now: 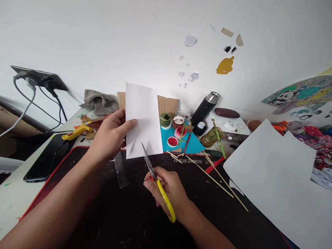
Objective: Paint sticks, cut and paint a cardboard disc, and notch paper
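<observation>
My left hand (111,133) pinches the left edge of a white sheet of paper (144,110), thumb in front and fingers behind it. The sheet stands upright above the dark mat, with a crease or shadow near its lower left. In my right hand (168,186) is a pair of scissors (164,199) with yellow handles, my fingers wrapped round them. Their blades point up and left, nearly closed, and the tips overlap the lower part of the sheet. Whether the blades touch the paper I cannot tell.
Open paint jars (172,141) stand on a blue sheet (194,144). Behind are a black thermos (204,107) and a grey cloth (100,102). Wooden sticks (215,180) and a clear ruler (121,171) lie on the black mat (116,214). Large white sheets (275,176) cover the right; a phone (49,159) lies left.
</observation>
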Available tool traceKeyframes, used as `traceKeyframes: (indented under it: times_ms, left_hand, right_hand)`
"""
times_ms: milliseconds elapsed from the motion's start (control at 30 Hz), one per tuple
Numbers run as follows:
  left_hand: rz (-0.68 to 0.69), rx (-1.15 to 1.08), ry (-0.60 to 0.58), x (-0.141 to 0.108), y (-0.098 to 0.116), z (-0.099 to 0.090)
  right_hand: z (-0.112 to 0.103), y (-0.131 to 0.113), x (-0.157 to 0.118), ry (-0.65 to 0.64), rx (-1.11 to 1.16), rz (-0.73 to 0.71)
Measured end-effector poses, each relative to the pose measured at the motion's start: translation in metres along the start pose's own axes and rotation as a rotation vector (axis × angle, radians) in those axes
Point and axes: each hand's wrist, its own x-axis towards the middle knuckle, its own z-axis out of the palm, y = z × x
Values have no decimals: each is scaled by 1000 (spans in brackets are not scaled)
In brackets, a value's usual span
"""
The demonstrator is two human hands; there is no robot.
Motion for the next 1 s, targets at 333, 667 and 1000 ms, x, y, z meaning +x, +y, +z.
traceKeyframes:
  times_ms: [333, 667, 1000]
  left_hand:
    - [-20, 5, 24, -2, 4, 3]
    - [-31, -30, 30, 0, 2, 3]
    - [3, -31, 9, 0, 0, 3]
  right_hand:
    - [0, 0, -1, 18, -52, -3]
    - [-1, 1, -1, 23, -46, -9]
    - [1, 3, 0, 30, -13, -28]
